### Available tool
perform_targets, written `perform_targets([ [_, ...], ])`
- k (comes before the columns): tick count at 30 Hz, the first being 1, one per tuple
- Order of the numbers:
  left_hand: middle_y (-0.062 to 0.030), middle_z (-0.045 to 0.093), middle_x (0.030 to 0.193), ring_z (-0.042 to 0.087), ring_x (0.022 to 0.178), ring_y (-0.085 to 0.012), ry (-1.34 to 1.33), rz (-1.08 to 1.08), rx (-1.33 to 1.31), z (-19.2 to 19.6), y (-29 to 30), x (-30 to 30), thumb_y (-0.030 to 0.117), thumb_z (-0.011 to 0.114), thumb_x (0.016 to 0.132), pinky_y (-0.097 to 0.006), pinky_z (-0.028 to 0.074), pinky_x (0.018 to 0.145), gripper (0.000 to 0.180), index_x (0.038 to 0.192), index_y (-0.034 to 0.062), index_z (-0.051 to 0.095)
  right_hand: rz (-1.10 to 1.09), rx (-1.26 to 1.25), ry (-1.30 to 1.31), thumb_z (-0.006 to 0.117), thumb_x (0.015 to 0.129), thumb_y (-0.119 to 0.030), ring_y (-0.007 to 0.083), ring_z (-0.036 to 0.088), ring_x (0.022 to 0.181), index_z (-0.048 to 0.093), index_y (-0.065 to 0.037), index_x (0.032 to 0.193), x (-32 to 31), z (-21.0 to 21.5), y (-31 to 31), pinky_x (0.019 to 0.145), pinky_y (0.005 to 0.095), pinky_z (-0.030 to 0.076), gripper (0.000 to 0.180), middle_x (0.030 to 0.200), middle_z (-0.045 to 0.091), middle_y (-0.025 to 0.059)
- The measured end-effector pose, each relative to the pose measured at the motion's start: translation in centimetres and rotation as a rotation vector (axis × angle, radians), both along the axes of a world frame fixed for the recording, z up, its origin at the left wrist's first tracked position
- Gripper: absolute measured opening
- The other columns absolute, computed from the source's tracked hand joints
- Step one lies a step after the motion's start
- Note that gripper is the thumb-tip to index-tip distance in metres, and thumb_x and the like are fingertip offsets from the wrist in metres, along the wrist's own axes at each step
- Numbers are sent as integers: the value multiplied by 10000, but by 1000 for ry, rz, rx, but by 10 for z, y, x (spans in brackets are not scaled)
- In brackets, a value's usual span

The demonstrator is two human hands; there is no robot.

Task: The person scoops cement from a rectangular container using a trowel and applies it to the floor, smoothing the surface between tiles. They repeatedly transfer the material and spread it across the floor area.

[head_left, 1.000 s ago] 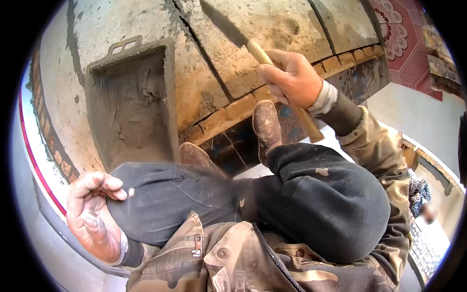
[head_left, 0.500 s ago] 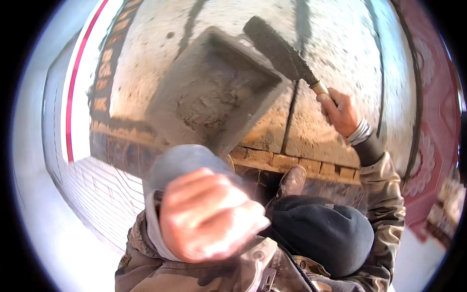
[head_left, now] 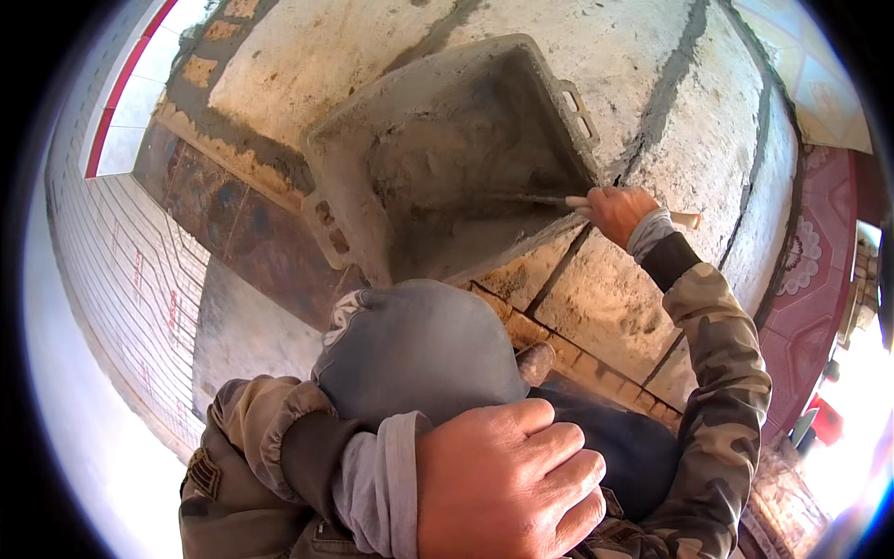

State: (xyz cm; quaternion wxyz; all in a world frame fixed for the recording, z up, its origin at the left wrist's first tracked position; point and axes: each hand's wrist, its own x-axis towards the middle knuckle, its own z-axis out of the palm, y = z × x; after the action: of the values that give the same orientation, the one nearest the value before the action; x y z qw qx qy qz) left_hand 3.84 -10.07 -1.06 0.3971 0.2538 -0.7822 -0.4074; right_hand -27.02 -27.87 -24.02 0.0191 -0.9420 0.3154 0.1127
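The right hand (head_left: 622, 214) is closed around the handle (head_left: 687, 220) of a trowel, its fingers wrapped together and the butt of the handle showing past the outer side of the fist; where the fingertips lie cannot be told from above. The trowel (head_left: 535, 198) lies across the near right corner of a grey tub (head_left: 328, 158), with its blade inside the tub and its handle outside, above the concrete platform (head_left: 615, 289). The blade points left, toward the middle of the tub, and appears nearly edge-on, as a thin line; the trowel's long axis runs almost straight from left to right, with the butt only slightly nearer the person. The blade's tip is hard to make out against the dark wet mortar (head_left: 419, 154) in the tub. The tub is turned at a slant on the platform, its lower left end hiding part of the platform's near brick edge (head_left: 596, 368). The left hand (head_left: 507, 480) is well apart from the tub, back upward, in front of the dark trousers (head_left: 419, 349). Its fingers are bent and held close side by side; the palm and thumb are hidden, so whether it holds or touches anything cannot be told.
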Motion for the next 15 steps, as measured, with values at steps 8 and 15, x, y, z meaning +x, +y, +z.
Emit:
perform_targets([
  [8, -74, 560, 737, 536, 689, -203, -9, -82, 65, -3, -15, 13, 222, 621, 691, -328, 393, 576, 206, 717, 18, 636, 3, 129, 0, 644, 932, -455, 327, 663, 582, 608, -91, 800, 53, -3, -9, 518, 438, 523, 389, 659, 658, 136],
  [15, -53, 539, 721, 516, 651, -169, -101, -53, 59, 0, -16, 14, 198, 633, 686, -297, 366, 545, 170, 737, 36, 630, 167, 367, 27, 600, 937, -531, 373, 656, 615, 660, -59, 787, 116, 4, -12, 566, 477, 522, 499, 599, 619, 164],
])
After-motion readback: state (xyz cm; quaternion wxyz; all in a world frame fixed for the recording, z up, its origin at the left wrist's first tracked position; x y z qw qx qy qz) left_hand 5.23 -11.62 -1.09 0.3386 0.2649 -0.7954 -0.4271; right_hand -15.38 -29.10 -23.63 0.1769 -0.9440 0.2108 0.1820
